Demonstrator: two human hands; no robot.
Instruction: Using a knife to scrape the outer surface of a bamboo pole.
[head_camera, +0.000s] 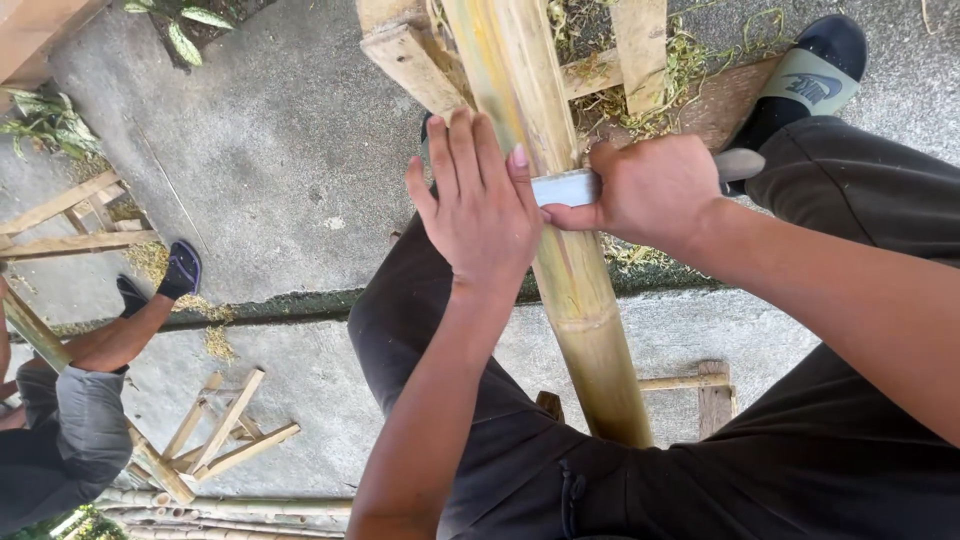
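A thick yellow-green bamboo pole (585, 300) runs from between my legs up to a wooden frame (420, 60). My right hand (650, 190) grips the handle of a knife whose flat steel blade (562, 187) lies across the pole. Fingers spread, my left hand (478, 205) presses flat on the pole's left side and on the blade's tip. My dark trousers flank the pole, and my sandalled foot (815, 70) rests by the frame.
Bamboo shavings litter the concrete around the frame. Another person (70, 420) sits at the left with a bamboo piece, sandalled feet near a wooden rack (75, 215). Small wooden frames (225, 435) and bamboo poles (220, 515) lie at the lower left.
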